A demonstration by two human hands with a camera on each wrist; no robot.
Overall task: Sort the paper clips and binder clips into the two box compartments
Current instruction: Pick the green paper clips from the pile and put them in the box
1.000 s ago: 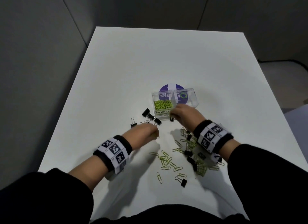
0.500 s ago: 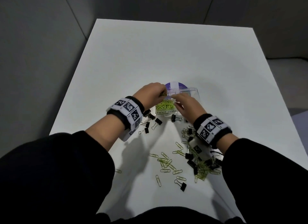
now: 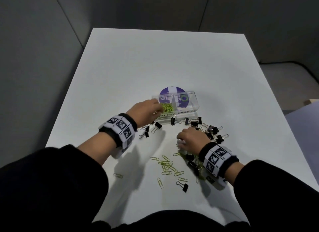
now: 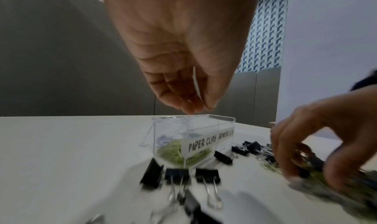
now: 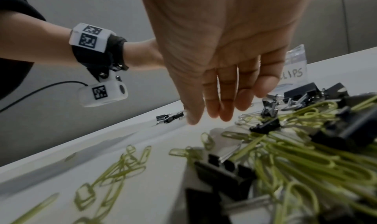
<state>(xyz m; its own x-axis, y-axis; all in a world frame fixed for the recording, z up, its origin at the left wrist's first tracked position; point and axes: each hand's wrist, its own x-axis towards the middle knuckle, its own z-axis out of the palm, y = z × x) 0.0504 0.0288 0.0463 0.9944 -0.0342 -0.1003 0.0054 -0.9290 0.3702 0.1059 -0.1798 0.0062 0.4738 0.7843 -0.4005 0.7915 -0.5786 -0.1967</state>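
Left hand over the paper-clip side of the box, right hand down at the mixed pile.

The clear box point(image 3: 187, 103) lies with its long axis running left to right across the white table point(image 3: 155, 59), its labelled front wall facing the person; the left compartment holds green paper clips point(image 3: 166, 107). The left hand point(image 3: 146, 110) hangs above that compartment, fingertips point(image 4: 191, 108) bunched and pointing down, nothing visibly held. The right hand point(image 3: 191, 140) hovers palm-down over the heap of clips, fingers point(image 5: 222, 108) loosely extended, gripping nothing. Black binder clips point(image 3: 207, 129) lie scattered just in front of the box; loose paper clips point(image 3: 168, 166) lie nearer the person.
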